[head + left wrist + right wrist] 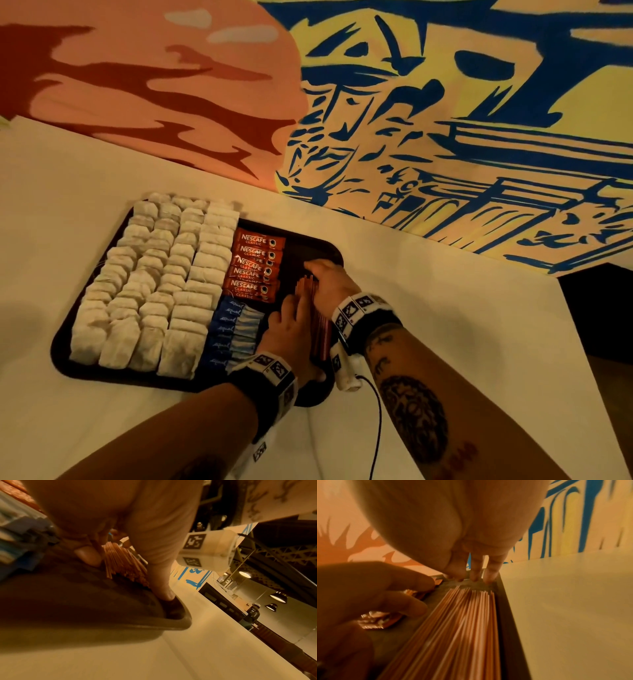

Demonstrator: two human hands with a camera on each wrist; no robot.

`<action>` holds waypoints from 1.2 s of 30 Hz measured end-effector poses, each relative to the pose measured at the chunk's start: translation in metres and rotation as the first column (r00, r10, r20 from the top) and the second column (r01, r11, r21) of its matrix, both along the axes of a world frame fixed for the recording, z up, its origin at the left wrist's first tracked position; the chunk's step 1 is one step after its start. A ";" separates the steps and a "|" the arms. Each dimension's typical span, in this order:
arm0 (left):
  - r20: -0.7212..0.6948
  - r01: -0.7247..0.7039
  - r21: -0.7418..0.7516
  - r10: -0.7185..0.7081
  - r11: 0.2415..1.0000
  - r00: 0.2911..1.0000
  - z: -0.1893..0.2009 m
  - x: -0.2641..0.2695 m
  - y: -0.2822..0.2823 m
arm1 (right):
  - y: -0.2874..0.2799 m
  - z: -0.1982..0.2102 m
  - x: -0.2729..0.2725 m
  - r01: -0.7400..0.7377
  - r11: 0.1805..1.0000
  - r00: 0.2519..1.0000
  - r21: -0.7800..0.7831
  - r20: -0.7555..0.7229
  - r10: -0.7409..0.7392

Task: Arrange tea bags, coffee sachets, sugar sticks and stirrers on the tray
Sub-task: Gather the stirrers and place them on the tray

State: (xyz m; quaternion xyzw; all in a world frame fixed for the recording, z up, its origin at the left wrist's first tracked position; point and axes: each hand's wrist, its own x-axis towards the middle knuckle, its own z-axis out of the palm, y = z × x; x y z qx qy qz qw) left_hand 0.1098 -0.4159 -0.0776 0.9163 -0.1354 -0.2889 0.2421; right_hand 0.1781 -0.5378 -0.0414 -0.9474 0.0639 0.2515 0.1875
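A dark tray [61, 342] lies on a white table. Rows of white tea bags [154, 284] fill its left part. Red Nescafe coffee sachets [255, 267] lie right of them, with blue sugar sticks [233, 332] nearer me. A bundle of orange stirrers [321, 329] lies along the tray's right side. My left hand [291, 325] rests beside the bundle's left edge with straight fingers, its thumb [163, 592] pressing the tray at the near end. My right hand [329, 277] sets straight fingertips [474, 577] on the tray floor at the stirrers' [462, 628] far end.
A painted wall [411, 102] rises behind the table. The white table [479, 325] extends right of the tray and ends at a dark gap [603, 308]. A black cable [376, 428] hangs from my right wrist's camera.
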 end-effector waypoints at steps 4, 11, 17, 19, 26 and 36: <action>-0.009 -0.020 0.061 0.021 0.998 1.000 -0.006 0.002 -0.008 | -0.002 -0.008 0.011 -0.144 0.984 0.988 -0.102 -0.063 0.138; 0.020 -0.016 0.079 0.015 0.997 1.000 -0.009 0.003 -0.008 | -0.012 -0.010 0.002 -0.133 0.989 0.990 -0.065 -0.049 0.130; 0.012 -0.020 0.072 0.019 0.997 1.000 -0.008 0.004 -0.006 | -0.009 -0.008 -0.003 -0.139 0.989 0.988 -0.047 -0.072 0.136; 0.019 -0.012 0.074 0.010 0.997 1.000 -0.003 0.003 -0.005 | -0.010 -0.006 -0.007 -0.057 0.998 0.998 0.002 -0.038 0.057; 0.125 -0.070 -0.215 0.099 0.974 0.987 0.041 0.005 0.041 | -0.024 -0.005 -0.053 0.458 0.878 0.856 0.139 0.197 -0.478; 0.257 -0.656 -0.015 0.637 0.755 0.727 0.049 0.009 0.260 | 0.019 -0.021 -0.140 0.571 0.805 0.813 0.158 0.025 -0.582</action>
